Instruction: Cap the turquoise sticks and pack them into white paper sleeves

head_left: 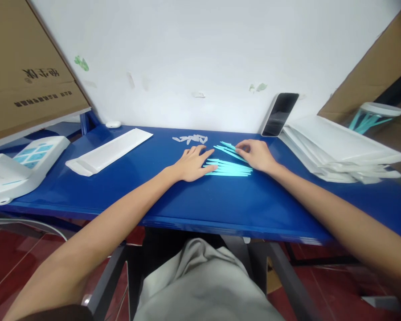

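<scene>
Several thin turquoise sticks (229,167) lie side by side on the blue table, roughly level with its edge. A smaller slanted group of the same sticks (224,148) lies just behind them. My left hand (194,164) rests palm down with fingers spread, its thumb over the left ends of the front row. At the right end of the rear group, my right hand (256,154) has its thumb and forefinger pinched on a turquoise stick. Behind my left hand lies a small heap of whitish translucent pieces (191,139).
A long white packet (109,151) and a white device with blue keys (30,165) are at left. At right, a phone (281,115) leans on the white wall beside stacked white envelopes (344,147). A clear cup (370,118) holds more turquoise sticks. Cardboard (26,67) stands far left.
</scene>
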Motion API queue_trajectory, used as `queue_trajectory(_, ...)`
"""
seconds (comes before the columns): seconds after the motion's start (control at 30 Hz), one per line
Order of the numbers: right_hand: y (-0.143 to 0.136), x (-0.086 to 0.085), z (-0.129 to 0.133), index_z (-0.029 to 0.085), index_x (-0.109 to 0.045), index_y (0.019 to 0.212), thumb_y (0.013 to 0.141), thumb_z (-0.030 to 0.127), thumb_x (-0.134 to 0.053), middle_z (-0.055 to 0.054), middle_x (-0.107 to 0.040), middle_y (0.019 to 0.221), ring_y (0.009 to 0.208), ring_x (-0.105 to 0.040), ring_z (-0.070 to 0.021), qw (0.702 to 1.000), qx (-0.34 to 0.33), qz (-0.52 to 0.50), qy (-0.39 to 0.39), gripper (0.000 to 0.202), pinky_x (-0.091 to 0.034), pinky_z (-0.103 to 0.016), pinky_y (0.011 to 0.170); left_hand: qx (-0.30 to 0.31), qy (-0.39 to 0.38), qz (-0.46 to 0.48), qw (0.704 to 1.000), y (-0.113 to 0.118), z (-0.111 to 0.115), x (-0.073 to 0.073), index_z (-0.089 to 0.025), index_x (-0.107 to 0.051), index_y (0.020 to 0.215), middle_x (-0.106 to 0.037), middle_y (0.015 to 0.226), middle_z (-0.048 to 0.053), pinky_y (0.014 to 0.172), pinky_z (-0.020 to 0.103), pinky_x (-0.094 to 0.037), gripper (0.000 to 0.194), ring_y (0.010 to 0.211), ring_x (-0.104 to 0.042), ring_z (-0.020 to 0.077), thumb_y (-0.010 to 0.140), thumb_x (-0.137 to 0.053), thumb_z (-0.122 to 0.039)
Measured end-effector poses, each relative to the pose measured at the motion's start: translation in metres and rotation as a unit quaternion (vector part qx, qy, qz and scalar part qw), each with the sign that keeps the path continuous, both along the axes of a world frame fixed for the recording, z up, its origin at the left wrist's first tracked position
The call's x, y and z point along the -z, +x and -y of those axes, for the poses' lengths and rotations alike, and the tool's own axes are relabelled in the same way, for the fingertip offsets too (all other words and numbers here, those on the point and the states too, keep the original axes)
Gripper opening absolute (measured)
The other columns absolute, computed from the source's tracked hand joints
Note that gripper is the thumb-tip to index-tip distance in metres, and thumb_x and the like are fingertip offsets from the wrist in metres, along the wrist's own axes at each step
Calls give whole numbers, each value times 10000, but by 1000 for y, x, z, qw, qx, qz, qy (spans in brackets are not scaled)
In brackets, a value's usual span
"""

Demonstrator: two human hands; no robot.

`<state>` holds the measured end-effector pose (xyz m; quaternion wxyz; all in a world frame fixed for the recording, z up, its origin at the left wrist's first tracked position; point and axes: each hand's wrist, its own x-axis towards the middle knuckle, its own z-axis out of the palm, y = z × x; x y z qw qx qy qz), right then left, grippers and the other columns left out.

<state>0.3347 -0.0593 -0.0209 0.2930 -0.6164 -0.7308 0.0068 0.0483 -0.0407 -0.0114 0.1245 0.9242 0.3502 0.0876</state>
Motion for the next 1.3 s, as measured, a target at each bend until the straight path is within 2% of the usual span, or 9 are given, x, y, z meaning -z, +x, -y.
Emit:
queue_trajectory(0.13,1,0,-1,169,-822,1019,899,294,-649,-109,-808,992,843,-716,-262,1000,14,12,-5,245,-553,-405,834,3,0,1,1000,0,-1,1,-218,-347,1661,-292,1699,214,1227,684,-223,890,1555,-277,449,989,-279,-799)
queue_trajectory(0.3,-7,-3,6,196,-831,1039,915,313,-616,-94,-802,1057,829,-703,-239,996,-92,8,-15,274,-560,-398,823,1,1,25,1000,-3,1,-2,-236,-337,1659,-316,1678,211,1208,702,-252,839,1540,-294,446,1006,-308,-763)
queue_trajectory(0.47,-21,-8,23,219,-830,1053,932,349,-604,-83,-796,1096,823,-698,-230,986,-163,-8,-35,288,-560,-385,773,8,28,60,998,-11,-1,-6,-244,-430,1597,-391,1627,201,1206,666,-292,710,1511,-351,411,1035,-359,-672)
queue_trajectory(0.6,-24,-9,27,224,-834,1033,934,352,-608,-87,-798,1094,856,-707,-246,986,-160,-17,-37,278,-563,-402,785,23,26,63,997,-14,-4,-4,-244,-451,1585,-414,1606,199,1202,661,-297,702,1494,-372,408,1035,-366,-673)
queue_trajectory(0.77,-18,-7,20,230,-845,989,912,325,-620,-82,-799,1073,849,-707,-245,990,-137,-20,-34,256,-567,-415,819,32,22,43,998,-14,-5,-1,-258,-421,1616,-383,1626,203,1204,669,-273,729,1505,-352,417,1036,-354,-693)
queue_trajectory(0.93,-15,-6,15,231,-848,1026,967,358,-571,-101,-782,1133,973,-711,-278,988,-152,8,-37,310,-557,-457,911,39,16,36,998,-15,-6,-1,-262,-419,1624,-368,1638,203,1212,667,-259,743,1504,-352,422,1033,-348,-707)
queue_trajectory(1.1,-15,-5,15,218,-837,1114,1012,404,-502,-121,-765,1158,1083,-689,-303,985,-166,48,-16,396,-508,-484,1025,75,28,49,996,-16,-4,-3,-309,-531,1557,-390,1635,164,1210,656,-280,650,1506,-353,410,1033,-404,-672)
queue_trajectory(1.3,-9,-5,14,205,-824,1161,1018,393,-480,-115,-778,1224,1106,-705,-325,987,-150,49,-16,417,-504,-492,1025,116,59,35,991,-16,1,-7,-287,-657,1452,-438,1613,162,1203,644,-295,576,1485,-387,409,1030,-462,-628)
